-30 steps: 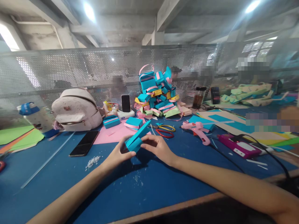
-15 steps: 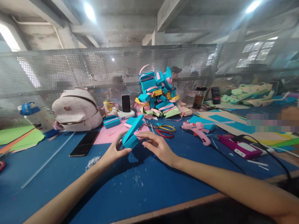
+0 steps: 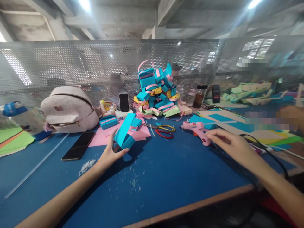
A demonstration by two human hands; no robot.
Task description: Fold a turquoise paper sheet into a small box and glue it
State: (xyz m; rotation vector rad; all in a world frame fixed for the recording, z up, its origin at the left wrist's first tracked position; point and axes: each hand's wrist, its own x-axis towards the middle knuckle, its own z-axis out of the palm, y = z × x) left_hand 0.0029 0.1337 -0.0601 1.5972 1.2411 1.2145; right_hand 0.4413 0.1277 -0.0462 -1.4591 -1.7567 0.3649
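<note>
The person's left hand (image 3: 109,155) is gripping a folded teal paper box (image 3: 123,132), thumb and fingers closed around its near end, and the box is tilting up and away above the blue table (image 3: 166,177), just near of a pink sheet (image 3: 104,137). The right hand (image 3: 228,146) is hanging over the table on the right with its fingers loosely spread, holding nothing, its fingertips just beside a pink glue gun (image 3: 197,129) that is lying on the table. Between the two hands, farther off, a pair of scissors (image 3: 163,130) with red and yellow handles is lying flat. A heap of teal and pink paper boxes (image 3: 158,93) is piling up at the far middle, against the mesh screen. To the left, a pale backpack (image 3: 67,109) is sitting far back and a dark phone (image 3: 77,149) is lying face up nearer.
</note>
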